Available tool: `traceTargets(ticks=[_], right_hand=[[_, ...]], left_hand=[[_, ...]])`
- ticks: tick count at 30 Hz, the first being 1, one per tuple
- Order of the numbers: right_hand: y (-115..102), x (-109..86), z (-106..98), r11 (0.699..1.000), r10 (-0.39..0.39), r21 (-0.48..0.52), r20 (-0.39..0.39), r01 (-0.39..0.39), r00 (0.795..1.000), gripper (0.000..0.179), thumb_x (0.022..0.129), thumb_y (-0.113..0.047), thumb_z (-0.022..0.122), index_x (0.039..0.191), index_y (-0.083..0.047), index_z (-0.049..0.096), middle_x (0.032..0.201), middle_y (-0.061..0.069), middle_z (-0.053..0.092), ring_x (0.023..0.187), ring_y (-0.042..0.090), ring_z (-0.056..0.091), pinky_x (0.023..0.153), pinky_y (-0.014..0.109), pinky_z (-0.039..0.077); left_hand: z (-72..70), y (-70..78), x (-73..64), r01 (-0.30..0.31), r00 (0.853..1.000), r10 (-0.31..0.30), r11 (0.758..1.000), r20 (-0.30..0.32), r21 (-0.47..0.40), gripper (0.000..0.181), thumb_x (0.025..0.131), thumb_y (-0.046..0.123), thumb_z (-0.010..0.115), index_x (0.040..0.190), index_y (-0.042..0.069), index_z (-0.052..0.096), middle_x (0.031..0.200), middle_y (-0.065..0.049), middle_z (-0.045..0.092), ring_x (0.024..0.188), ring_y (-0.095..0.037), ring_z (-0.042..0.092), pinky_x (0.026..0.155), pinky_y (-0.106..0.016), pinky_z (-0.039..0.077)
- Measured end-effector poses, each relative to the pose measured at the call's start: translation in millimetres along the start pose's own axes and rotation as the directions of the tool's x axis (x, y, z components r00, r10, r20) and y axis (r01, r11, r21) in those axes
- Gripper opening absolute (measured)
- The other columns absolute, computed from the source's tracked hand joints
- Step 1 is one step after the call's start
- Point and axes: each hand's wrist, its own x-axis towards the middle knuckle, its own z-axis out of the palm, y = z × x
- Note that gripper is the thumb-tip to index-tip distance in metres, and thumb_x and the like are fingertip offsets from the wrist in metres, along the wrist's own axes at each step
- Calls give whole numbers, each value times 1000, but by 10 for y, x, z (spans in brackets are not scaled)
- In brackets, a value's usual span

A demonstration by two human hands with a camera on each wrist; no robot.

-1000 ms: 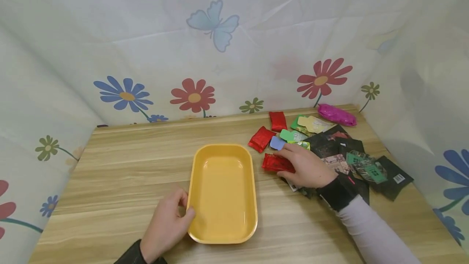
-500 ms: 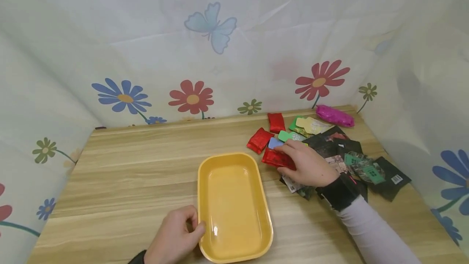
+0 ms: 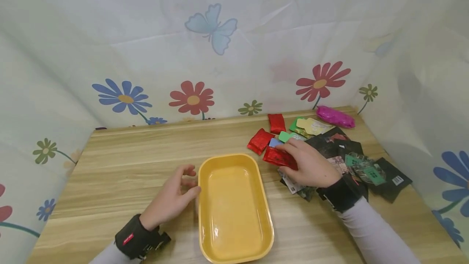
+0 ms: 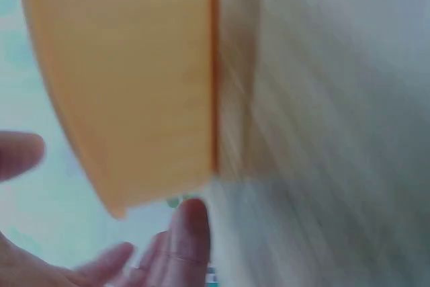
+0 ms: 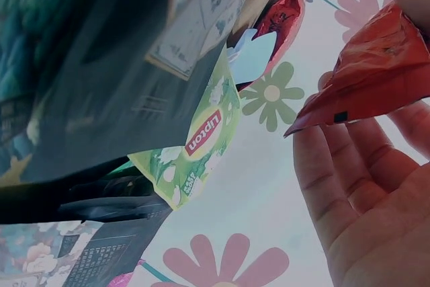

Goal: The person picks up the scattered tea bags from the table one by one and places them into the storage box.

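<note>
A yellow rectangular tray (image 3: 234,211) lies on the table in front of me. Beside its left wall is my left hand (image 3: 169,199), fingers loosely bent and holding nothing; the thumb is near the rim, though contact is unclear. In the left wrist view, the tray's side (image 4: 134,85) stands past the parted fingers. My right hand (image 3: 311,165) pinches a shiny red packet (image 3: 276,157) between thumb and fingers. The right wrist view shows that packet (image 5: 379,65) beside a green Lipton tea bag (image 5: 195,139) and dark pouches (image 5: 101,99).
Two more red packets (image 3: 261,141) (image 3: 277,123) lie behind the held one. Green and yellow tagged sachets (image 3: 314,125), a magenta packet (image 3: 335,116) and several black pouches (image 3: 393,178) spread over the table's right side. Flower-printed cloth walls (image 3: 146,44) enclose the back and sides.
The tray has shifted right and toward me. My left hand has released its rim and moved up along its side. The right hand has stayed in place, with the red packet raised slightly.
</note>
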Motion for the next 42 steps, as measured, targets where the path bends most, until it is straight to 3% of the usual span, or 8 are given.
traceTargets(ticks=[5, 10, 15, 20, 27, 35, 39, 42], right_hand=[[-17, 9, 4, 1000, -6, 6, 0, 6, 1000, 64, 78, -39, 78, 136, -15, 61, 108, -3, 55, 91, 12, 49, 77, 30, 50], [-43, 10, -11, 1000, -12, 13, -14, 13, 1000, 65, 79, -38, 77, 137, -16, 60, 113, -2, 56, 97, 13, 51, 83, 34, 51], [-156, 76, -48, 997, -71, 31, -30, 72, 997, 60, 80, -35, 76, 135, -16, 60, 117, -1, 56, 103, 15, 53, 89, 38, 50], [-431, 248, -90, 978, -185, 91, -36, 187, 982, 58, 82, -37, 75, 134, -15, 62, 112, -5, 56, 100, 10, 50, 89, 33, 48], [-823, 487, -63, 949, -306, 81, 3, 305, 952, 56, 84, -43, 71, 133, -17, 62, 108, -8, 53, 97, 7, 47, 88, 27, 47], [-1057, 631, -17, 937, -343, 89, 35, 339, 939, 52, 85, -40, 70, 132, -19, 62, 108, -9, 53, 95, 6, 48, 87, 24, 47], [-1047, 607, 12, 948, -316, 67, 81, 311, 945, 85, 80, -60, 69, 150, -17, 46, 136, -2, 51, 121, 14, 49, 99, 32, 46], [-933, 570, 23, 961, -275, 58, 113, 270, 955, 115, 73, -78, 62, 161, -15, 24, 162, 7, 26, 146, 26, 28, 114, 46, 32]], left_hand=[[-30, -163, 193, -103, 992, 110, 988, 60, -113, 69, 93, 23, 64, 152, 8, 32, 149, -17, 41, 126, -32, 52, 99, -39, 49], [-52, -246, 252, -99, 981, 125, 981, 149, -168, 70, 94, 21, 62, 154, 6, 28, 147, -15, 44, 126, -33, 53, 99, -38, 49], [-40, -280, 271, -102, 959, 160, 965, 236, -241, 69, 95, 15, 61, 155, 9, 29, 147, -12, 48, 127, -30, 53, 100, -36, 48], [-27, -303, 284, -117, 944, 198, 949, 266, -291, 66, 95, 9, 58, 155, 5, 29, 147, -16, 48, 127, -31, 53, 101, -35, 47], [-28, -302, 278, -88, 940, 174, 954, 293, -285, 65, 97, 14, 57, 155, 8, 30, 146, -11, 49, 126, -27, 55, 102, -35, 46], [-15, -329, 289, -106, 933, 194, 953, 303, -284, 61, 97, 14, 57, 153, 8, 34, 142, -13, 52, 124, -28, 55, 102, -34, 46], [-16, -318, 285, -107, 932, 195, 953, 305, -282, 60, 97, 14, 56, 153, 7, 35, 142, -14, 51, 124, -29, 55, 102, -34, 46], [-24, -302, 276, -104, 933, 190, 955, 306, -277, 60, 97, 14, 55, 153, 5, 35, 142, -16, 51, 123, -29, 56, 102, -34, 47]])
